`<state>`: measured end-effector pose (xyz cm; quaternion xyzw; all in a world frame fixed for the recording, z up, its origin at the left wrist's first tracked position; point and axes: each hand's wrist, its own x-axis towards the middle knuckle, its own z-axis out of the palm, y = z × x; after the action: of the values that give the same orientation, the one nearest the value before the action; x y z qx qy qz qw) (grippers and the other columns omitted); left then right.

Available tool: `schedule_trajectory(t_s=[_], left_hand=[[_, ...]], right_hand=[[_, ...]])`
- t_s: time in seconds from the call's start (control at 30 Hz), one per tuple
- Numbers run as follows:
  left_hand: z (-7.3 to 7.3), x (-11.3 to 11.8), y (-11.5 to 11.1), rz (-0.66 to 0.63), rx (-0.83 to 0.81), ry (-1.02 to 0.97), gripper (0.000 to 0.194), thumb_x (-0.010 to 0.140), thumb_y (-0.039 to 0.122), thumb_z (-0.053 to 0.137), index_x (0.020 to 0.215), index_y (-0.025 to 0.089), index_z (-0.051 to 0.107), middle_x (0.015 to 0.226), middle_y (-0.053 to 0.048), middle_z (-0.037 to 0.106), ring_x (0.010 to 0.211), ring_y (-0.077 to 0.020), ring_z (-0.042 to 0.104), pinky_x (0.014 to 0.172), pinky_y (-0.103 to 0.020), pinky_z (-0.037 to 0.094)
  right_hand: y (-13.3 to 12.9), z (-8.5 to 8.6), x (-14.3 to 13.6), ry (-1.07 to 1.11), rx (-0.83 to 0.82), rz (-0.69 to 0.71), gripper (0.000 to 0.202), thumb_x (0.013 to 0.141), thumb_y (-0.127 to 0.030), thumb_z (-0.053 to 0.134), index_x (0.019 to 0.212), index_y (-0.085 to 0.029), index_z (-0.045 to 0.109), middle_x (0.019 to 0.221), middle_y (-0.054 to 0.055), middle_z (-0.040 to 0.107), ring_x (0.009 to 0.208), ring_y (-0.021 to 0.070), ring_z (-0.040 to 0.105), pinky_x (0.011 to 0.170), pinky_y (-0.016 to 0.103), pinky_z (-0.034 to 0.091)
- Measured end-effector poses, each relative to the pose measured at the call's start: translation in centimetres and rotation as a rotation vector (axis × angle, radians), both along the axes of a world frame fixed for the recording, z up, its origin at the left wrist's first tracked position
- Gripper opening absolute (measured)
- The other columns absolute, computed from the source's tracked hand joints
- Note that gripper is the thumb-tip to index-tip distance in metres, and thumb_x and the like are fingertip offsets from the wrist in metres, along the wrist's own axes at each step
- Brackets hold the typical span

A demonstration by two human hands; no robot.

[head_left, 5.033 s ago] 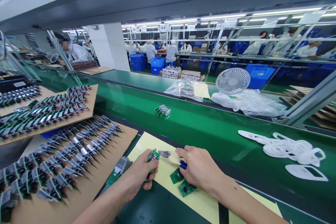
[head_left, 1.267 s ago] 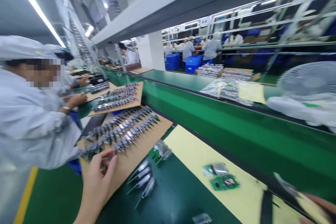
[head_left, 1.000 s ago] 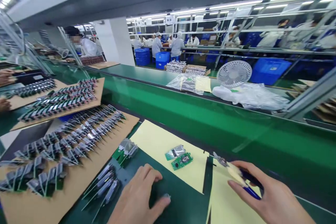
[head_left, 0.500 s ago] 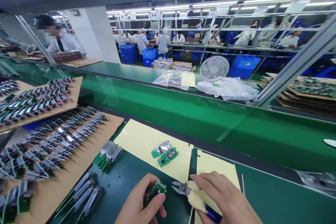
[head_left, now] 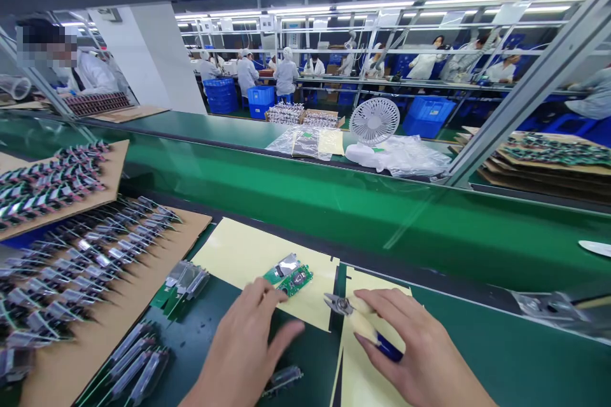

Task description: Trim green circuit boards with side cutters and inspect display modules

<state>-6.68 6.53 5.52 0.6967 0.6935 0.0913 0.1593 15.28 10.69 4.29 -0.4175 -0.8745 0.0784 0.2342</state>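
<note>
My left hand [head_left: 248, 337] reaches over the yellow sheet [head_left: 233, 248], its thumb spread from the fingers. Its fingertips overlap the lower end of a green circuit board [head_left: 300, 277]; whether they touch it I cannot tell. Just behind lies another board with a silvery display [head_left: 285, 265]. Below my left thumb, a separate board with a clear-topped display [head_left: 285, 379] rests on the dark green bench. My right hand [head_left: 405, 343] is wrapped round side cutters [head_left: 356, 318] with padded cream and blue handles. Their jaws point left, slightly parted, with nothing between them.
Cardboard sheets [head_left: 107, 305] at the left carry rows of boards with displays. Several loose display boards [head_left: 138, 362] lie beside them, with another cluster [head_left: 184, 283] behind. A green raised ledge [head_left: 286, 184] crosses behind the bench, below a white fan [head_left: 375, 121]. Co-workers sit farther back.
My left hand has let go of the board it held, which now lies on the bench, and has moved forward to the boards on the yellow sheet. My right hand still holds the cutters.
</note>
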Motion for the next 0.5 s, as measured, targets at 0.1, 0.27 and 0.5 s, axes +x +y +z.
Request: schedule_trajectory(t_s=[0.1,0.27,0.5], left_hand=[[-0.5,1.0,2.5,0.013,0.108,0.147,0.014,0.08,0.016,0.051,0.092,0.016,0.058,0.09,-0.009,0.058,0.086,-0.0271,0.054,0.071,-0.041,0.048],[-1.6,2.4,3.4,0.046,0.114,0.087,0.019,0.078,0.005,0.045,0.09,0.014,0.056,0.093,-0.013,0.059,0.09,-0.0303,0.052,0.077,-0.047,0.043],[-0.4,1.2,1.6,0.217,0.019,-0.352,0.021,0.082,0.025,0.039,0.103,0.021,0.039,0.083,-0.004,0.058,0.067,-0.0196,0.061,0.053,-0.028,0.047]], right_hand=[[0.3,0.0,0.2,0.046,-0.017,-0.069,0.03,0.079,-0.029,0.05,0.108,-0.024,0.052,0.097,0.005,0.06,0.086,0.0216,0.057,0.068,0.035,0.05],[0.5,-0.6,0.2,-0.027,-0.014,-0.089,0.03,0.078,-0.028,0.051,0.108,-0.023,0.052,0.096,0.006,0.061,0.084,0.0222,0.058,0.068,0.036,0.05],[0.6,-1.3,-1.2,-0.105,0.086,-0.097,0.03,0.078,-0.024,0.05,0.108,-0.018,0.052,0.091,0.008,0.061,0.078,0.022,0.057,0.063,0.035,0.049]])
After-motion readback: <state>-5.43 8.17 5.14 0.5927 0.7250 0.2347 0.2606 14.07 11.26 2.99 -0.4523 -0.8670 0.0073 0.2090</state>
